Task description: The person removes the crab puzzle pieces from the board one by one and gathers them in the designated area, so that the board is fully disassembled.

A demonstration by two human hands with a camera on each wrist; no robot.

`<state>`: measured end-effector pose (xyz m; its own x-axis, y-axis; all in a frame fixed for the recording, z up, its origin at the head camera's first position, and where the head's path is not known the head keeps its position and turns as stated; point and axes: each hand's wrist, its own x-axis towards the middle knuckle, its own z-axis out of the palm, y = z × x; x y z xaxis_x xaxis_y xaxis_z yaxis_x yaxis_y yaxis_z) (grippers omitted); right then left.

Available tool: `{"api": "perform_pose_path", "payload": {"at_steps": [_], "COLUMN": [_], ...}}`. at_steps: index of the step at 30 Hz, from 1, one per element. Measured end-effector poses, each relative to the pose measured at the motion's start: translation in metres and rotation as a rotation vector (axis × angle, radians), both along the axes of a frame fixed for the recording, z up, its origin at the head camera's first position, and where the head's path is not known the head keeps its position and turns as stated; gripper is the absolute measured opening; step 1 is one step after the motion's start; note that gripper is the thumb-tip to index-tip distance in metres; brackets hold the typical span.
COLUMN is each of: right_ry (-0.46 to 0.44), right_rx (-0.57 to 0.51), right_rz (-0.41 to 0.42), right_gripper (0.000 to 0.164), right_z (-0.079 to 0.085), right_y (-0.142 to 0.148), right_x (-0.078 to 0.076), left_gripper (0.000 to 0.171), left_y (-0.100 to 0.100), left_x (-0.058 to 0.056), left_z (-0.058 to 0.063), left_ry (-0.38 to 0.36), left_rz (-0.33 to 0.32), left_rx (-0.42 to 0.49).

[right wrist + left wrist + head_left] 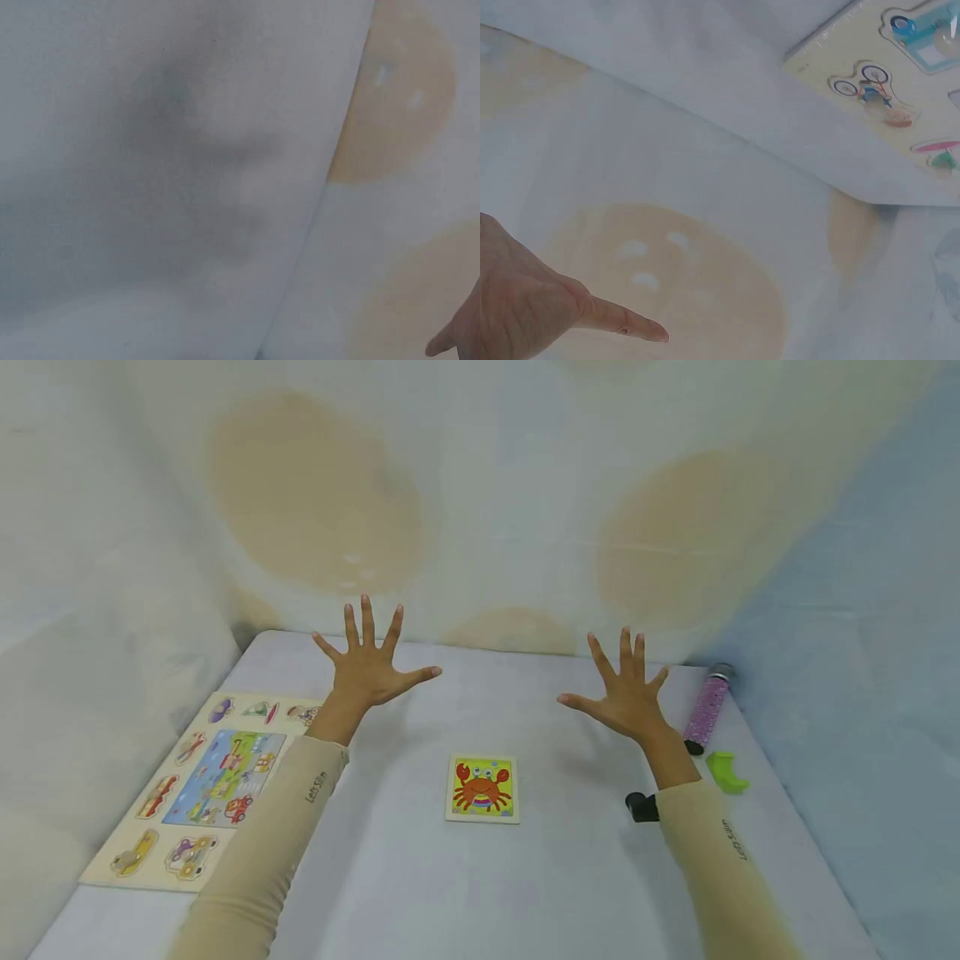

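Both empty, fingers splayed: left hand (pixel 364 675) and right hand (pixel 628 700) hung above the white table (pixel 525 885), squarish crab board (pixel 482 789) lying between them, on the near side, about equally far from each, no clear long axis.

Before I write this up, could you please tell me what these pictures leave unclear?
Board: lower right, head view, behind the left sleeve.
Black thing: right end, head view, behind the right sleeve.
Crab tile: any seams, too small, head view.
Right grip: mostly cut off, right wrist view, right edge.
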<state>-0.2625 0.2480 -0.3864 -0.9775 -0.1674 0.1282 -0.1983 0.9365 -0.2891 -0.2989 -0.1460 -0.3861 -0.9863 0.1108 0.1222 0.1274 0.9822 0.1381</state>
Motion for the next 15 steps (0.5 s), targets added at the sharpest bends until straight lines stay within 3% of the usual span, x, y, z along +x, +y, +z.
{"api": "perform_pose_path", "payload": {"at_steps": [10,15], "right_ry": [-0.083,-0.079], "right_rx": [0.079,0.086], "right_rz": [0.0,-0.006], "right_gripper": [0.117,0.118], "right_z": [-0.011,-0.012], "right_y": [-0.019,-0.015], "right_x": [0.002,0.003], "left_gripper": [0.119,0.119], "left_y": [0.004,0.005], "left_x": [0.019,0.022], "left_z": [-0.024,-0.028], "left_ry": [-0.047,-0.046], "left_rz": [-0.042,-0.052], "left_rx": [-0.034,-0.038]}}
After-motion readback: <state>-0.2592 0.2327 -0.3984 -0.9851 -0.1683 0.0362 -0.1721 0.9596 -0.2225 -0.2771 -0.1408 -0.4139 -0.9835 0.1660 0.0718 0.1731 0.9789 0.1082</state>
